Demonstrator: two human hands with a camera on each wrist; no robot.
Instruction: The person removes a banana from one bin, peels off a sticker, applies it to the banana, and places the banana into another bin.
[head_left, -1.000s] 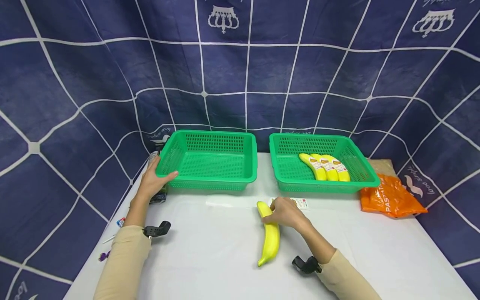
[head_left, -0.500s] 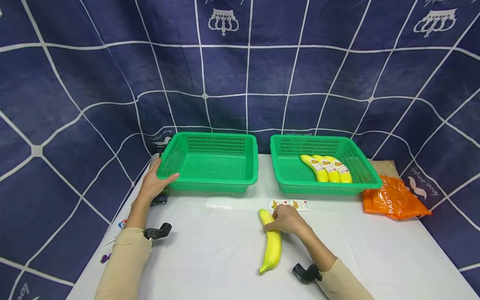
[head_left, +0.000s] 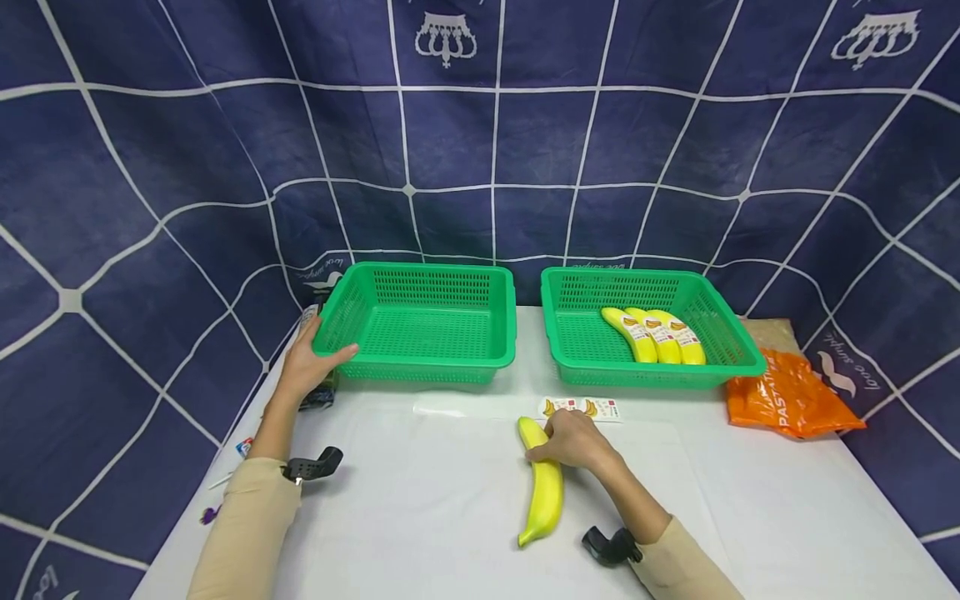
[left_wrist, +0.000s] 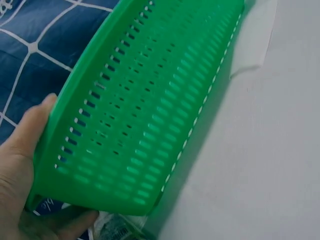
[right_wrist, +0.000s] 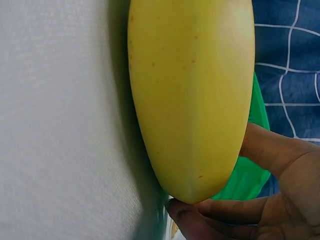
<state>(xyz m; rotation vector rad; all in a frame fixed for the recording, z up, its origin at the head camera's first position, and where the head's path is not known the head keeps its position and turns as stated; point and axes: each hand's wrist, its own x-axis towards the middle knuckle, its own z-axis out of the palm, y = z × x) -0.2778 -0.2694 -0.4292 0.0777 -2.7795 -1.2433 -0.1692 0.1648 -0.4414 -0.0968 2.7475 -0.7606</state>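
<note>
A yellow banana (head_left: 546,496) lies lengthwise on the white tablecloth in the head view. My right hand (head_left: 573,439) holds it near its far end, thumb on one side and fingers by the tip. The right wrist view shows the banana (right_wrist: 192,100) large, with part of the right hand (right_wrist: 295,175) at its end. At the left, my left hand (head_left: 307,367) grips the near left corner of a green basket (head_left: 420,367). In the left wrist view its thumb lies at the rim of that basket (left_wrist: 125,110), fingers beneath the corner. No fruit is visible inside it.
A second green basket (head_left: 645,377) on the right holds 3 bananas (head_left: 660,335) with stickers. Sticker labels (head_left: 581,409) lie just beyond my right hand. An orange bag (head_left: 787,396) stands at the far right; a dark package (head_left: 318,396) sits beside the left basket.
My right hand and the banana have shifted slightly nearer to me, uncovering more of the sticker labels. Over the last half second both stay still. My left hand keeps its place on the basket.
</note>
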